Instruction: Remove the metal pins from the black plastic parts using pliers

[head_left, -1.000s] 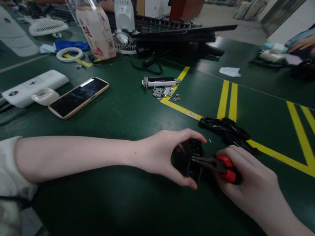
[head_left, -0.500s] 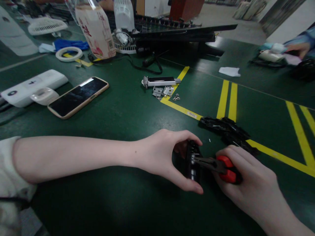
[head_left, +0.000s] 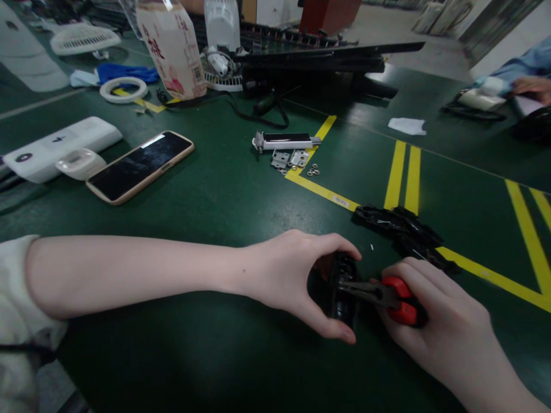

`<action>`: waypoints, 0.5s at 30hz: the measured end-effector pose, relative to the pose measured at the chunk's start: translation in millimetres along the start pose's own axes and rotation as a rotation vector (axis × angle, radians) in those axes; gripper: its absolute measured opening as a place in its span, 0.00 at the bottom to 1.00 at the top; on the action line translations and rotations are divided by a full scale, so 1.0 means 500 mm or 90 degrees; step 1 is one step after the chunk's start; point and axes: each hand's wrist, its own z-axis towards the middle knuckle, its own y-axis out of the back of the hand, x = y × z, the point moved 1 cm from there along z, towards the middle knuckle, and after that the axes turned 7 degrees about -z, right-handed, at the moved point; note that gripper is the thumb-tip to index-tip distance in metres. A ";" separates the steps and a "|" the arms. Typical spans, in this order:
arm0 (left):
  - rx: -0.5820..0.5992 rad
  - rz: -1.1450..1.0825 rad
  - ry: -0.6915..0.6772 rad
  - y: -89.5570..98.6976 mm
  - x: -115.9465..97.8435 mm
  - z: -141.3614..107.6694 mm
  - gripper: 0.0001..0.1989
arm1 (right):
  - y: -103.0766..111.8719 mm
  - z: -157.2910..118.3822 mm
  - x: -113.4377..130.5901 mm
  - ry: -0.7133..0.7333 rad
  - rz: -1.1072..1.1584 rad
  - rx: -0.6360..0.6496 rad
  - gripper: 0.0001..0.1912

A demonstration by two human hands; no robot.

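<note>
Between the thumb and fingers of my left hand [head_left: 301,281] is a small black part [head_left: 343,295], held on edge above the green table. My right hand [head_left: 439,321] is wrapped round the red handles of a pair of pliers [head_left: 400,301]. The dark jaws of the pliers point left and touch the face of the black part; what they grip there is too small to tell. Behind my right hand lies a pile of black parts [head_left: 400,226], with a tiny pale pin [head_left: 372,247] beside it.
A phone [head_left: 142,166] and a white power strip [head_left: 64,146] lie at the left. Farther back are a metal slide [head_left: 286,141], small brackets [head_left: 290,159], rings, a tape roll [head_left: 123,90] and a bottle [head_left: 174,51]. Another person's hand [head_left: 532,89] shows at the far right.
The whole view has shifted slightly, so the table items appear a little farther right. The black part has turned slightly in my left hand, with the pliers still against it.
</note>
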 end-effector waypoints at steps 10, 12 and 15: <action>0.010 0.007 -0.034 0.003 0.004 0.000 0.37 | 0.006 0.006 0.009 -0.022 0.004 0.016 0.03; 0.009 0.016 -0.034 0.002 0.001 0.000 0.36 | 0.007 0.007 0.004 -0.013 0.001 0.023 0.04; 0.010 0.021 -0.025 0.002 -0.001 0.001 0.36 | 0.007 0.009 0.000 0.013 0.006 0.032 0.04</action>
